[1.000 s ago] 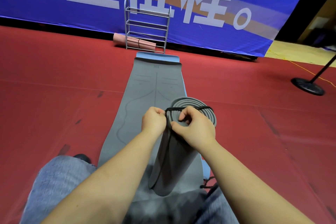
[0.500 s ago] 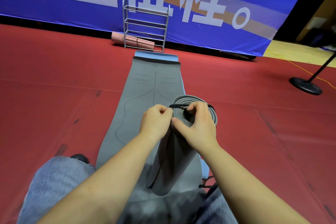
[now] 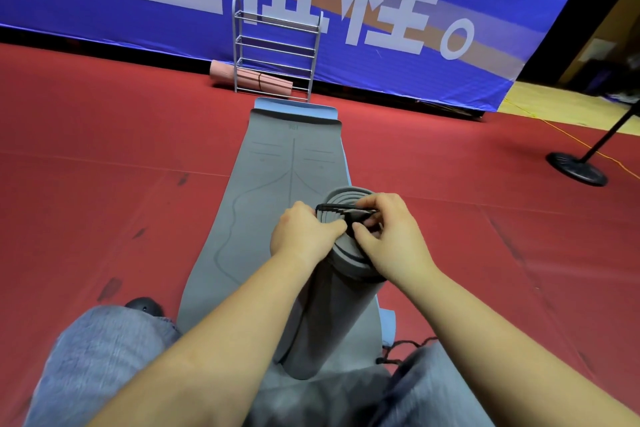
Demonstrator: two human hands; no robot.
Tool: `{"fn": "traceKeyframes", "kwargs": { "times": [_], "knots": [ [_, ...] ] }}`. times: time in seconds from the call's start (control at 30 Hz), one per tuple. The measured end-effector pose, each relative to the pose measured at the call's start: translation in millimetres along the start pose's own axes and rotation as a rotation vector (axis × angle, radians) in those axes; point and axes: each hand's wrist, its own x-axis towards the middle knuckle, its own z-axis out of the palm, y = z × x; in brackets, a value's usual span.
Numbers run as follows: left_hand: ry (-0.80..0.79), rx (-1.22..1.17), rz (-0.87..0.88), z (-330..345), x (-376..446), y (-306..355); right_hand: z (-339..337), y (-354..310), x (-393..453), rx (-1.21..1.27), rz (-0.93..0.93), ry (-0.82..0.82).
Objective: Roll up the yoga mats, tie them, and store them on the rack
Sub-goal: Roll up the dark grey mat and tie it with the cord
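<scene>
- The rolled grey mat (image 3: 322,308) stands tilted between the person's knees, its spiral end up and leaning toward 1 o'clock. It rests on a flat grey mat (image 3: 277,184) that runs away toward 12 o'clock.
- A second ago the black strap (image 3: 343,211) lay stretched across the top rim of the roll, with both fists close together at its near edge. Now the strap has bunched into a short doubled length over the spiral end.
- The left hand (image 3: 304,236) is curled tight, gripping the strap's left end against the rim at about 9 o'clock of the roll.
- The right hand (image 3: 391,236) has slid up and over the roll's end. Its thumb and fingers pinch the strap at about 3 o'clock.
- My reading: the tie is being worked into a loop or knot, so rolling is done for this mat and tying is under way. I cannot tell whether any knot is closed.
- The rack (image 3: 277,48) stands well apart at 12 o'clock, against the blue banner (image 3: 450,10). A rolled pink mat (image 3: 252,78) lies across its lowest level.
- A light blue mat (image 3: 296,106) peeks from under the flat grey one, so more rolling remains.
</scene>
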Motion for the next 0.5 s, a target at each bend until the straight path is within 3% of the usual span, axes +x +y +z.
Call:
{"fn": "traceKeyframes", "kwargs": {
  "times": [0.13, 0.2, 0.27, 0.37, 0.5],
  "knots": [
    [-0.022, -0.032, 0.005, 2, -2, -1, -11, 11, 27, -0.442, -0.030, -0.081],
    [-0.028, -0.041, 0.014, 1, -3, -5, -15, 14, 40, -0.501, -0.101, -0.126],
    [-0.028, -0.050, 0.017, 0, -3, -9, -18, 16, 50, -0.321, -0.096, -0.129],
    [-0.022, -0.075, 0.028, 0, -2, -13, -19, 13, 67, -0.020, 0.118, -0.171],
    [-0.028, -0.067, 0.062, 2, -6, -15, -5, 13, 85, -0.109, 0.175, -0.183]
  ]
}}
